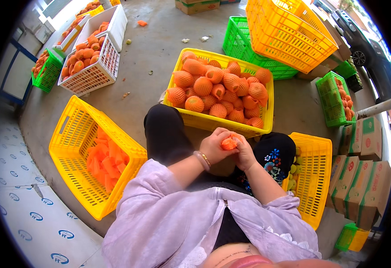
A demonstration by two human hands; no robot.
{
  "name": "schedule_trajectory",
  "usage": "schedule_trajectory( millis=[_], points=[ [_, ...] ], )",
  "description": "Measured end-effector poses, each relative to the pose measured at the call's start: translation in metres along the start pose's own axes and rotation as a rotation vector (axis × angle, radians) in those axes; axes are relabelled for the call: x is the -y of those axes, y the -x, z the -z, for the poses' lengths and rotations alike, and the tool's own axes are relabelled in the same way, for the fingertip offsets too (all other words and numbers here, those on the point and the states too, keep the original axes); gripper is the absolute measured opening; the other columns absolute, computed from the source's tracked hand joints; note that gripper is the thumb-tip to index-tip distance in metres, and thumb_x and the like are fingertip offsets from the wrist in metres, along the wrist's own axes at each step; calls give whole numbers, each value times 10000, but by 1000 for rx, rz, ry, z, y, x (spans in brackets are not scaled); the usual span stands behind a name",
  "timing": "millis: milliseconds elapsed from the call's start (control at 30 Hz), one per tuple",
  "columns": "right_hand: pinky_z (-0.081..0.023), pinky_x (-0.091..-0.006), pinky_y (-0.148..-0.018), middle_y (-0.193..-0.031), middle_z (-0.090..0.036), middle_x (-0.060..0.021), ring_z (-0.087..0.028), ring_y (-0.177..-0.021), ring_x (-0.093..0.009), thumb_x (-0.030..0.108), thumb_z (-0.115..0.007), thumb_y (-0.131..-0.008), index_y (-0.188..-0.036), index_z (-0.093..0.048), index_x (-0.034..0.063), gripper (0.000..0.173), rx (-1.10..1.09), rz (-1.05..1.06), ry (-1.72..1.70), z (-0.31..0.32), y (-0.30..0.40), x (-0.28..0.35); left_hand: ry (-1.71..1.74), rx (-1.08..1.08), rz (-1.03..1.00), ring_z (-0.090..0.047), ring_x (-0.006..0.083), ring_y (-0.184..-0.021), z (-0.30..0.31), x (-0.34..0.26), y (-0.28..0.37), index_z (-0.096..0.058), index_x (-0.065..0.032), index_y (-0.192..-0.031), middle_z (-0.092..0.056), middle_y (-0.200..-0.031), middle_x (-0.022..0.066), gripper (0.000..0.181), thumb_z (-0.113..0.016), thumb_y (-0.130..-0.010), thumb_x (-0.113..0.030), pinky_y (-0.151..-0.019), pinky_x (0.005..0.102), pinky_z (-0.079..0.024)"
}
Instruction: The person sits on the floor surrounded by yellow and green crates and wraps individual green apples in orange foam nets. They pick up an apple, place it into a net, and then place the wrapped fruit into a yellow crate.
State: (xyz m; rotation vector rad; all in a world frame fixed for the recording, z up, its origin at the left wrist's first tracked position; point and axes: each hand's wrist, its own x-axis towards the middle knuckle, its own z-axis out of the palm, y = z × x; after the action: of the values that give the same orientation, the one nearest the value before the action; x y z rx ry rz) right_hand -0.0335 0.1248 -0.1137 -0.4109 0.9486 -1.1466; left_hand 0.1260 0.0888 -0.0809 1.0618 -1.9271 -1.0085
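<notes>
My left hand (214, 143) and my right hand (245, 154) meet above my lap, closed around an orange foam net sleeve (229, 143). My fingers hide most of it, and whether a fruit is inside cannot be seen. Just beyond them stands a yellow crate (195, 119) heaped with round fruit in orange foam nets (203, 86). On my left, a tilted yellow crate (70, 134) holds loose orange foam sleeves (106, 164). By my right leg, green fruit (293, 167) without sleeves lies in another yellow crate (312, 181), partly hidden by my knee and sleeve.
Ahead to the right, a yellow crate (289, 37) rests on green crates (237, 37). White (91, 75) and green crates (49, 75) of netted fruit stand far left. Cardboard boxes (353, 187) and a green fruit crate (329, 100) line the right. Scraps (142, 23) litter the concrete floor.
</notes>
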Motion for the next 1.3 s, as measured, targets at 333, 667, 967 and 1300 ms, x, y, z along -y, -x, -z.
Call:
schedule_trajectory(
  millis=[333,667,967,1300],
  points=[
    [-390,-478,-1039,-1344,-519,-101,-508,-1217,-273,542,-292,-985,-1333,-472,119,577,108,-198,-365,-16,4,19,476,-116,-45,-616,234,-1012,-2,16,-12,-638,-6,-1042,-619,-1099,119,192,-656,-855,-43,-885,315,-483],
    [-346,-468,-1069,-1364,-503,-103,-481,-1244,-277,587,-374,-942,-1340,-481,123,620,173,-267,-524,-13,3,21,590,63,115,-601,199,-1023,-2,26,-14,-581,29,-1125,-629,-1097,103,230,-597,-906,-37,-927,340,-480],
    [-379,-462,-1041,-1361,-515,-90,-492,-1237,-268,612,-333,-948,-1364,-468,122,657,165,-290,-490,-23,7,19,1261,116,469,-614,261,-1050,25,14,-9,-555,41,-1178,-621,-1148,154,298,-547,-933,-128,-945,389,-486],
    [-532,-447,-872,-1141,-612,-145,-599,-1079,-347,329,-657,-893,-1176,-577,132,354,220,91,-633,13,25,72,1638,116,498,-580,300,-1097,37,9,-15,-461,27,-1274,-578,-1191,167,499,-549,-928,-322,-969,447,-468]
  ],
)
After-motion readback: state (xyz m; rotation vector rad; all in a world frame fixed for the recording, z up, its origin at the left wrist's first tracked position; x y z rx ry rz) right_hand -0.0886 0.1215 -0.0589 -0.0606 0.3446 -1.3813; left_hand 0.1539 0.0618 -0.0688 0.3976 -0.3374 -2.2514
